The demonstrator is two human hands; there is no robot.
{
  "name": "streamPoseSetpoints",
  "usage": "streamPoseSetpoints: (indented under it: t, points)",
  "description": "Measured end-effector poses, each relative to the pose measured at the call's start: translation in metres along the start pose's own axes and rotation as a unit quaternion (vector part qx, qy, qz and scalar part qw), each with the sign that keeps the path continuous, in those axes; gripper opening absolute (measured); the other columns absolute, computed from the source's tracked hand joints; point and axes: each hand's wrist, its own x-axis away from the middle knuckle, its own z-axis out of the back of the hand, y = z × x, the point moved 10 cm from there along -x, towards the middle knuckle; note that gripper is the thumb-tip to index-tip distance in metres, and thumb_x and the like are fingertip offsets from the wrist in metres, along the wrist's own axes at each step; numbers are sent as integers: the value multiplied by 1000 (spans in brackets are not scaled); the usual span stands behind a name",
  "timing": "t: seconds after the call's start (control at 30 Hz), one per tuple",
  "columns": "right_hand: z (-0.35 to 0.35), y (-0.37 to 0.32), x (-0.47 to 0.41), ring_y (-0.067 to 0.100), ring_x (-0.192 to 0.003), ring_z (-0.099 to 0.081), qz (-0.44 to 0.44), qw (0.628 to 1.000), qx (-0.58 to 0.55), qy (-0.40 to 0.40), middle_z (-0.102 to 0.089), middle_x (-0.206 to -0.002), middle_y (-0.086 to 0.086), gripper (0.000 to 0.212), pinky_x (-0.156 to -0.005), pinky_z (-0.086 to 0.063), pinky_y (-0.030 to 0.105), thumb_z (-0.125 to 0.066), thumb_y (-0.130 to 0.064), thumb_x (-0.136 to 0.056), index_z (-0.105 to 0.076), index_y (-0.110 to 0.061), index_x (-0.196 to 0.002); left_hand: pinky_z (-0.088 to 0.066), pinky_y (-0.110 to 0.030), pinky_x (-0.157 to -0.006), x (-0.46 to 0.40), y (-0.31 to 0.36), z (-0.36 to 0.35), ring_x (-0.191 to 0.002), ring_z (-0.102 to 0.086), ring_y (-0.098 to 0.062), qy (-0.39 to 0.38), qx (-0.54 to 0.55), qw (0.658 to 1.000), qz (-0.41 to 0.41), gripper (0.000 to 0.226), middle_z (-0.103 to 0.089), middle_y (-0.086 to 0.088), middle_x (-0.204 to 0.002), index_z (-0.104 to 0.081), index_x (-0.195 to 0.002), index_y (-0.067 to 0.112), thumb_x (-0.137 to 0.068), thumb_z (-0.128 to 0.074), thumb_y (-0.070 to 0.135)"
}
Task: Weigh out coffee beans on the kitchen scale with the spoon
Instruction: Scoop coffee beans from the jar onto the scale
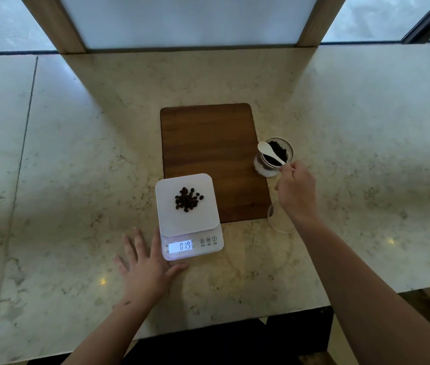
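Note:
A white kitchen scale (206, 222) stands on the marble counter with a small heap of coffee beans (188, 199) on its platform; its lit display reads 019. My left hand (145, 267) lies flat on the counter, fingers spread, touching the scale's front left corner. My right hand (296, 189) pinches the handle of a white spoon (269, 152), whose empty bowl hovers over the left rim of a clear jar (286, 151) holding dark beans.
A dark wooden board (208, 143) lies behind the scale, between it and the jar. A clear round lid (278, 219) rests on the counter under my right wrist. The counter's front edge (235, 325) runs close below my arms.

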Motion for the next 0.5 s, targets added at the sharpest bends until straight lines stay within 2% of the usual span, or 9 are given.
streamPoseSetpoints:
  t: [0.17,0.3,0.37,0.5]
  points:
    - [-4,-5,2,25,-66,-60,1,1000,0,-10,-66,-78,12,27,-56,-42,39,-38,-27,-101,-59,-12,-91,6,-69,-114,-2,-2,-2,-145,33,-35,4,-11,1000,-3,113,21,-14,-164,17,-152,42,-64,-22,101]
    - [-16,-18,18,13,-51,-47,7,998,-51,-39,-59,-67,4,26,-45,-37,31,-39,-24,-101,-60,-19,-86,4,-70,-113,-2,-2,-3,-145,31,-35,12,-7,1000,-4,114,17,-15,-165,13,-153,41,-64,-22,102]
    - [-34,-19,33,10,-48,-45,-23,990,-107,-84,-56,-63,1,26,-41,-35,24,-40,-21,-101,-61,-17,-87,4,-71,-113,-3,-1,-2,-145,31,-36,12,-10,1000,-5,114,17,-15,-165,12,-154,40,-64,-23,101]
    - [-73,-12,69,9,-48,-47,-101,969,-157,-162,-55,-58,-3,28,-46,-37,24,-41,-21,-102,-64,-12,-89,5,-71,-113,-2,1,-1,-144,33,-37,7,-7,1000,-8,113,18,-15,-164,15,-152,42,-63,-23,101]
